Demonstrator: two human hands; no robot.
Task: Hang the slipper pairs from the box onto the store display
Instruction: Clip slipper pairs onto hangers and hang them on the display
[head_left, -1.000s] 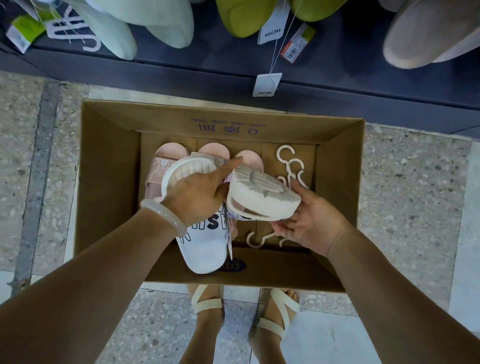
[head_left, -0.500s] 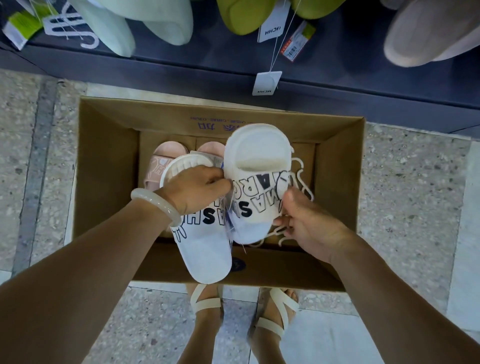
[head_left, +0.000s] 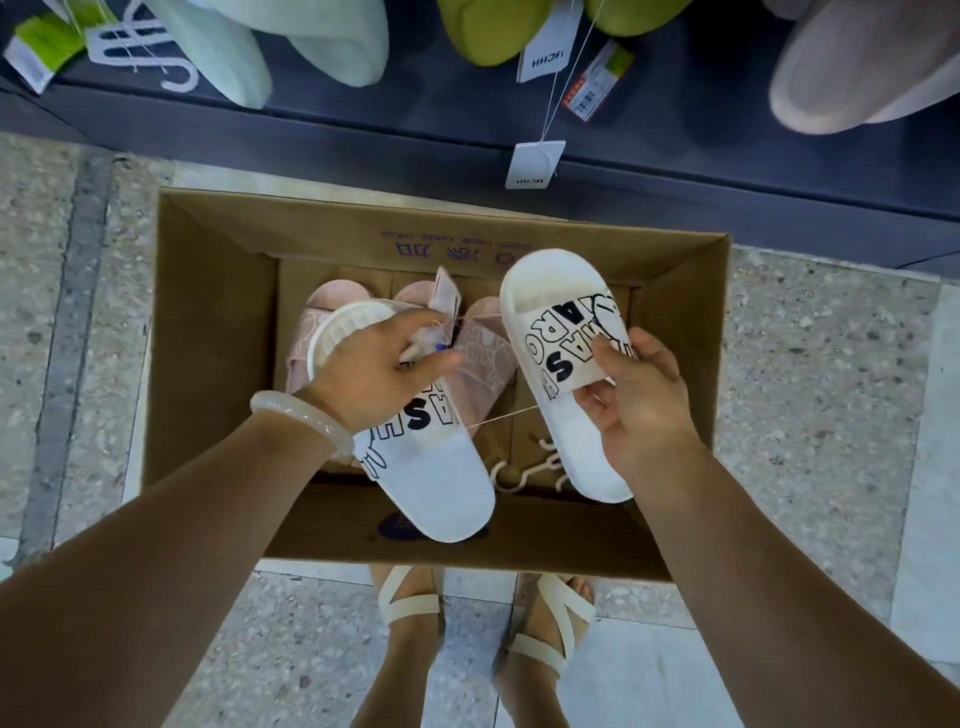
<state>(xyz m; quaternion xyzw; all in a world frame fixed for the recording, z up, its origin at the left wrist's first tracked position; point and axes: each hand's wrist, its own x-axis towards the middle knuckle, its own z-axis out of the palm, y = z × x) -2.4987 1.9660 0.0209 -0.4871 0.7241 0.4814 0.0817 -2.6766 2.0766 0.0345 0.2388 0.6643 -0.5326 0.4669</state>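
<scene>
Left hand (head_left: 374, 364) grips one white slipper (head_left: 421, 462) and pinches its tag (head_left: 447, 299); right hand (head_left: 636, 395) grips the other slipper (head_left: 563, 332) by the strap. Both are held over the box (head_left: 208, 332), apart yet joined by a thread (head_left: 498, 415), probably to line up the pair for hanging.

A: What's the person wearing? Sleeves?

B: Both forearms are showing bare to the frame edge. The left wrist is carrying a pale translucent bangle (head_left: 301, 423), smooth and rounded.

A: Feet?

B: Wearing cream strappy sandals (head_left: 545, 631), straps crossing over each foot, toes showing. No rings visible on either hand.
</scene>
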